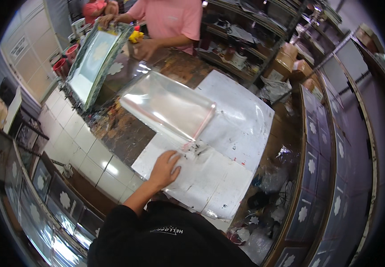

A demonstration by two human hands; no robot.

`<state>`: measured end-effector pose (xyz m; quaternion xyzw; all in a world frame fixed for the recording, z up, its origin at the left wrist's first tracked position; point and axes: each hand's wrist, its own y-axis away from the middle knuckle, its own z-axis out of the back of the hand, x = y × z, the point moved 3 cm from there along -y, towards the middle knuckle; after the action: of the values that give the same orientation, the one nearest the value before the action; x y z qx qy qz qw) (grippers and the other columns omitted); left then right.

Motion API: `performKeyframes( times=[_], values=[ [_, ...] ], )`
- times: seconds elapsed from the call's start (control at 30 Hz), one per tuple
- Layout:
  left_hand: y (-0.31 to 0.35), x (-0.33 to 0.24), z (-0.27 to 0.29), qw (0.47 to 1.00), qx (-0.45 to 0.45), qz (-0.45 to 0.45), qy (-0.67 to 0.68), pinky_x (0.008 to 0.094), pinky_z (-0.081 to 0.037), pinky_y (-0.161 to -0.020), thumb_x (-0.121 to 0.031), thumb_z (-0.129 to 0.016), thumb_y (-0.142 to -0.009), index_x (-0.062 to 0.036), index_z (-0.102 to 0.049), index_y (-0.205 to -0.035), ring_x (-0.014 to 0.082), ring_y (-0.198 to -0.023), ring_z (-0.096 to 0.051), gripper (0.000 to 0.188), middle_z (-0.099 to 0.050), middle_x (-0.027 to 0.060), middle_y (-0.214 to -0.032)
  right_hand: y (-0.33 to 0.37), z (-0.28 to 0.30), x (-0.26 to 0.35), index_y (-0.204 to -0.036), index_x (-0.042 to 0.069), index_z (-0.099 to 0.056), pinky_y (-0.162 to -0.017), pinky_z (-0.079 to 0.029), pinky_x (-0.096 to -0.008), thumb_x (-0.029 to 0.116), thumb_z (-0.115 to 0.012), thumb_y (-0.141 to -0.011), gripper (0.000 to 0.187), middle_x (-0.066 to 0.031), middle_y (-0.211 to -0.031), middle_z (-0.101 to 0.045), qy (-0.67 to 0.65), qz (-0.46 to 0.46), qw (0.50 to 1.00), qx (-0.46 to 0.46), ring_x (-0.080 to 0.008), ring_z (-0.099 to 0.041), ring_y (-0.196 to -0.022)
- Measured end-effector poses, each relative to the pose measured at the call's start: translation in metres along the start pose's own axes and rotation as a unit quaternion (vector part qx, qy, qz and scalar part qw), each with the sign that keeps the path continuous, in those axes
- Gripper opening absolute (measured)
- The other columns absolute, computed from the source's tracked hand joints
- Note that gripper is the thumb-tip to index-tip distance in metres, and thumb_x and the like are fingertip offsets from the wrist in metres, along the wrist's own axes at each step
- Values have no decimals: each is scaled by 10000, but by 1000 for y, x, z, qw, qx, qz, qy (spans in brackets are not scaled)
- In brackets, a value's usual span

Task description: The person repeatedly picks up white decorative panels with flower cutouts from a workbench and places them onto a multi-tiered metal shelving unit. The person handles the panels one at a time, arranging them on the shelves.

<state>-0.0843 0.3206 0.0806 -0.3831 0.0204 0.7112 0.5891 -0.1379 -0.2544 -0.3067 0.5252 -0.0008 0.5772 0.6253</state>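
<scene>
My left hand point(165, 169) rests at the near left edge of a white sheet point(205, 178) on the worktable, fingers spread and holding nothing. Beyond it lies a stack of clear plastic bags point(170, 104), glossy, with a pinkish strip along the right edge. The stack lies partly on the dark, stained tabletop point(112, 133) and partly on white sheeting point(241, 111). My right hand is not in view. Across the table, a person in a pink shirt point(170, 18) holds up a tilted printing screen point(96, 62) with one hand; their other hand point(147, 49) is beside it.
A clear sheet with a white flower-shaped print point(114, 68) lies under the raised screen. Racks point(310, 164) holding printed clear sheets stand at right, more racks point(63, 196) at lower left. Shelves point(245, 40) and cardboard boxes point(283, 62) are behind. Another person point(95, 10) is at the far left.
</scene>
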Motion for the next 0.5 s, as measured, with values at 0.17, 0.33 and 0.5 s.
performKeyframes(
  times=[0.17,0.33,0.5],
  values=[
    [19,40,8,996,-27,51,-68,509,-373,-1089,-180,-704,-815,-12,-589,-1227,400,-1244,-482,460,-522,221,-1308,-18,5,-45,-1228,-1,-588,-759,-572,-409,152,-622,-920,345,-160,-1063,-680,-36,-6,999,5,-314,-700,-906],
    [21,36,6,994,-35,66,-81,509,-356,-1102,-198,-683,-829,-22,-597,-1216,388,-1252,-469,434,-517,205,-1305,20,48,130,-1327,38,-490,-727,-561,-440,123,-594,-939,411,-153,-1164,-637,-249,-157,954,-49,-340,-703,-915],
    [19,39,5,995,-37,58,-69,507,-363,-1095,-196,-684,-829,-24,-600,-1213,387,-1237,-485,428,-516,204,-1309,6,36,164,-1387,67,-426,-729,-552,-422,147,-578,-955,465,-146,-1212,-631,-330,-115,934,-71,-333,-704,-943]
  ],
)
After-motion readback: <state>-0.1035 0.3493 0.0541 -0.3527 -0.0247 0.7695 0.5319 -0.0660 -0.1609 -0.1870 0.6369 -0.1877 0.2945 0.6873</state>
